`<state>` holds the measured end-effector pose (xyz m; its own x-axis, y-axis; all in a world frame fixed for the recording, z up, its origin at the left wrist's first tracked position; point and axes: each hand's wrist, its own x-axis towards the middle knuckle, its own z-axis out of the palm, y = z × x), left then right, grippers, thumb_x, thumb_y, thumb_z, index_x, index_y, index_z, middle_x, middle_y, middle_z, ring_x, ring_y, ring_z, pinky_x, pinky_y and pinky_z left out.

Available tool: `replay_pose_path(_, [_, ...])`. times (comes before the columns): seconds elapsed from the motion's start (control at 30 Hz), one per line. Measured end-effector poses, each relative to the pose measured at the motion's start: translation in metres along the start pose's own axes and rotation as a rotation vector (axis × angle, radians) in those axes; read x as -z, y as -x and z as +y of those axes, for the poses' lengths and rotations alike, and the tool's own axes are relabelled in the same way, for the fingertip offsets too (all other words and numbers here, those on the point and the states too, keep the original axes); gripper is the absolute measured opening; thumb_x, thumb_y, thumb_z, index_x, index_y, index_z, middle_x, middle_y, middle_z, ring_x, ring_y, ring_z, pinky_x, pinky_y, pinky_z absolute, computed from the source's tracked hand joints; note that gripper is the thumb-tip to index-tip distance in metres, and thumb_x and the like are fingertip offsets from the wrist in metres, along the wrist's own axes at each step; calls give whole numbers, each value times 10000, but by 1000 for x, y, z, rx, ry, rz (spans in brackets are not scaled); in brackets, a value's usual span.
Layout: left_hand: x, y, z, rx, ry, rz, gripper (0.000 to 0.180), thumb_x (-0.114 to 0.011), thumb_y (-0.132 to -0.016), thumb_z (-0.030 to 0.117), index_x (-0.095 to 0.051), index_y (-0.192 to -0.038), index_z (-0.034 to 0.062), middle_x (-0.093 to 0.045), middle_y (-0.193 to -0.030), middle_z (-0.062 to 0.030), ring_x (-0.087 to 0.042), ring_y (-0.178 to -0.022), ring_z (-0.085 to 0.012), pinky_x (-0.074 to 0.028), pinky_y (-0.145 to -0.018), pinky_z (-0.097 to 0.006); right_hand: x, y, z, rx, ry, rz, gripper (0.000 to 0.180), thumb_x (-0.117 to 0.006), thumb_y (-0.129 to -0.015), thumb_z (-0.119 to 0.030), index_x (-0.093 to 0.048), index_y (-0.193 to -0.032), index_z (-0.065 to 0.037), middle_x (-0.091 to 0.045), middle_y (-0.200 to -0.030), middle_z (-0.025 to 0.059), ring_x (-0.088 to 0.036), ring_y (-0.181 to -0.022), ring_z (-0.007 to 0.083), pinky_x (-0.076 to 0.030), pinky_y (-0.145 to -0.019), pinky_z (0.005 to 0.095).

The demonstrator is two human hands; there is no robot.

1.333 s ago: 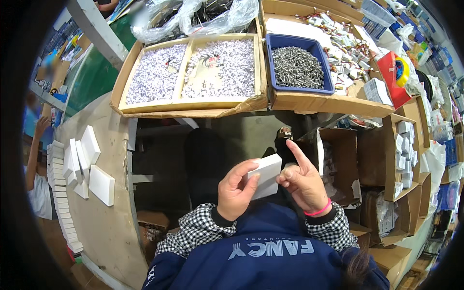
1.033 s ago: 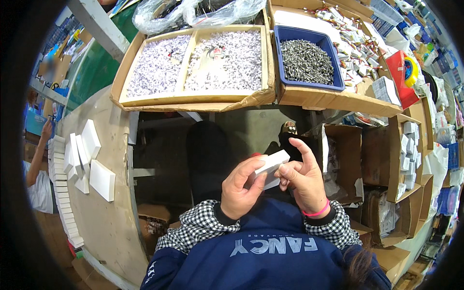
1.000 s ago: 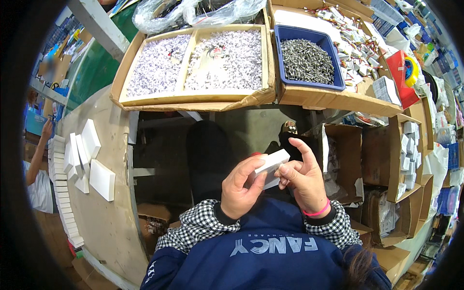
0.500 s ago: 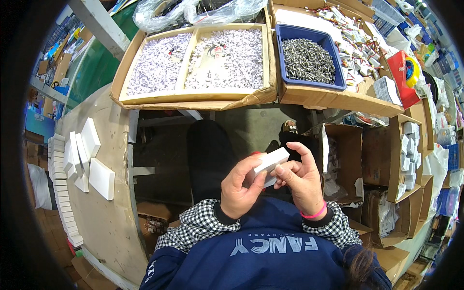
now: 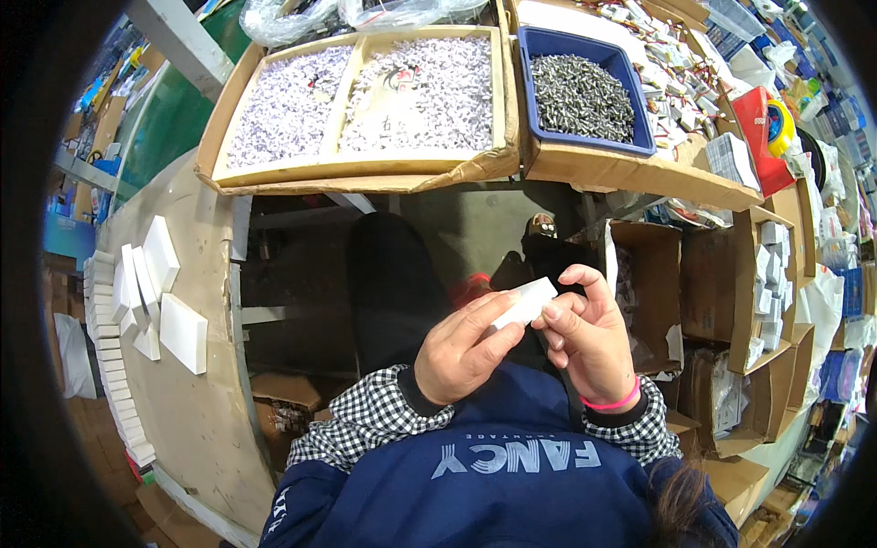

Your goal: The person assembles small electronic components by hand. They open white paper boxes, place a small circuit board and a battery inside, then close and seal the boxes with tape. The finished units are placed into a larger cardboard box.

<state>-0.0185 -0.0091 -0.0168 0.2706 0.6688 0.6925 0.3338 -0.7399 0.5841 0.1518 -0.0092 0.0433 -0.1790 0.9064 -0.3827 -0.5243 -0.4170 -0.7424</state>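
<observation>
Both my hands hold one small white box point(image 5: 524, 303) in front of my chest, over my lap. My left hand point(image 5: 459, 352) grips its lower left end with fingers curled around it. My right hand point(image 5: 586, 331) pinches the upper right end, its fingers bent over the top edge. The box is tilted, its right end higher. A pink band sits on my right wrist.
A cardboard tray point(image 5: 364, 166) with two compartments of small pale pieces and a blue bin point(image 5: 583, 87) of dark metal parts stand ahead. White boxes point(image 5: 155, 292) lie and stack on the left table. Open cartons point(image 5: 758, 292) of boxes stand at the right.
The raised right index finger has come down onto the box. The box has tilted and both hands have shifted slightly right with it.
</observation>
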Motion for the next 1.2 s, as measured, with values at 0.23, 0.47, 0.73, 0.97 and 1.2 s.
replay_pose_path(0.23, [-5, 14, 8, 108, 37, -156, 313, -706, -725, -20, -622, -1019, 49, -617, -1110, -196, -659, -916, -328, -564, -766, -343, 10, 12, -26, 170, -19, 21, 353, -596, -912, -62, -410, -1211, -82, -629, -828, 93, -466, -458, 70, -303, -353, 165])
replay_pose_path(0.47, [-12, 13, 8, 203, 168, -38, 392, -707, -717, -60, -598, -1084, 28, -617, -1138, -186, -666, -898, -308, -559, -754, -334, 18, 9, 11, 115, -69, -3, 329, -563, -940, -77, -399, -1226, -85, -648, -889, 109, -422, -416, 36, -302, -347, 152])
replay_pose_path(0.73, [-10, 14, 8, 233, 159, 2, 399, -706, -728, -59, -592, -1099, 35, -613, -1153, -185, -667, -905, -302, -559, -753, -332, 24, 10, 35, 121, -90, -35, 310, -548, -948, -78, -384, -1210, -87, -636, -916, 109, -429, -442, 49, -327, -362, 158])
replay_pose_path(0.97, [-10, 16, 6, 213, 157, 4, 428, -718, -712, -60, -586, -1109, 29, -605, -1157, -197, -662, -919, -315, -559, -756, -343, 25, 9, 46, 141, -118, -17, 266, -548, -948, -83, -381, -1155, -80, -636, -921, 109, -436, -433, 62, -326, -361, 166])
replay_pose_path(1.2, [-9, 16, 6, 199, 150, 2, 450, -720, -692, -72, -582, -1111, 19, -599, -1160, -208, -658, -930, -333, -560, -763, -353, 23, 11, 47, 127, -135, -16, 231, -547, -944, -70, -386, -1109, -81, -637, -910, 112, -451, -436, 67, -328, -361, 165])
